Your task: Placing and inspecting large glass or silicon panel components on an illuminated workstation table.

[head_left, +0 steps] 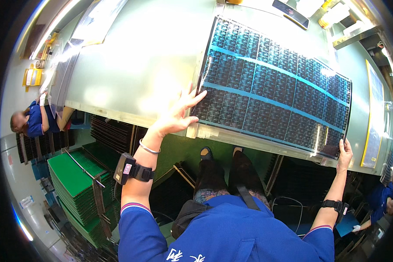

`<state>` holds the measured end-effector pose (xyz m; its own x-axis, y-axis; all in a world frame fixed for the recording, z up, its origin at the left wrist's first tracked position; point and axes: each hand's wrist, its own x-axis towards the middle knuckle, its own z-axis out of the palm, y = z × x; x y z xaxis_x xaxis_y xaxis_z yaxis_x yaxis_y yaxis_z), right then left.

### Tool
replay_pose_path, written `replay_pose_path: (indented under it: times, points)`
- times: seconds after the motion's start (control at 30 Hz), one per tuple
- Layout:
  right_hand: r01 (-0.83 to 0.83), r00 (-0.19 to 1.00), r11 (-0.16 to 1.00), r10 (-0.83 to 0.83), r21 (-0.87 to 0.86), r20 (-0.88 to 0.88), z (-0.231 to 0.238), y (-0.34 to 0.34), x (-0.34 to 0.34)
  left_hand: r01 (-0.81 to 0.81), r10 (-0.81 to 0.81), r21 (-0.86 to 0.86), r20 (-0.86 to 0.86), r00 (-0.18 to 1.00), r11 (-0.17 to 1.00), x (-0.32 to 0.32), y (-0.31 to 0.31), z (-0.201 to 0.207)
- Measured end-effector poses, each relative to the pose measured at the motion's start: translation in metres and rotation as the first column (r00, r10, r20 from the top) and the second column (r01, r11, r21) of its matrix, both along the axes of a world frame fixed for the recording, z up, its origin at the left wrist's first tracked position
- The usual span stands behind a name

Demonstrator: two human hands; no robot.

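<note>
A large dark circuit board panel point(273, 89) with rows of small repeated patterns and blue bands lies on the pale worktop in front of me. My left hand point(179, 112) is at its left edge, fingers spread, fingertips touching the border and the thumb near the lower left corner. At the lower right corner, my right hand point(345, 155) grips the panel's edge between thumb and fingers. Part of the right fingers is hidden by the corner.
The worktop point(126, 74) glares under lamps. A phone-like dark device point(291, 14) lies at the back; a yellow-edged sheet point(374, 115) is at right. Stacked green boards point(76, 170) stand below left. Co-workers point(37, 118) are at the far left and far right.
</note>
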<state>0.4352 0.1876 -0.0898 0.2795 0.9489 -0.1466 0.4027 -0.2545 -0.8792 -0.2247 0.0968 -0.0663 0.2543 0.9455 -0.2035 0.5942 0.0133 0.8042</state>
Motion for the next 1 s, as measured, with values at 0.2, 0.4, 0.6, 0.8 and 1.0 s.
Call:
replay_pose_path:
  times: [0.2,0.4,0.6,0.8,1.0]
  points:
    - [0.011,1.000,1.000,-0.012,0.021,0.021,-0.001,-0.002,0.000,0.017,-0.016,0.015,-0.051,0.999,1.000,-0.002,0.003,0.001]
    - [0.037,0.999,0.996,-0.036,-0.080,0.014,0.047,0.002,-0.015,0.072,-0.070,0.093,-0.026,0.997,0.993,0.009,0.024,0.016]
    - [-0.167,0.932,0.975,0.107,-0.148,-0.348,0.063,0.107,-0.072,0.031,-0.029,0.001,-0.247,0.969,1.000,0.000,-0.001,0.019]
    - [-0.157,0.630,0.951,0.304,-0.266,0.714,0.037,0.186,-0.055,0.048,-0.044,0.006,-0.279,0.959,0.999,0.030,0.008,0.022]
    - [-0.080,0.647,0.944,0.293,-0.319,0.704,0.036,0.199,-0.067,0.009,-0.019,-0.033,-0.310,0.951,0.999,0.028,0.009,0.029]
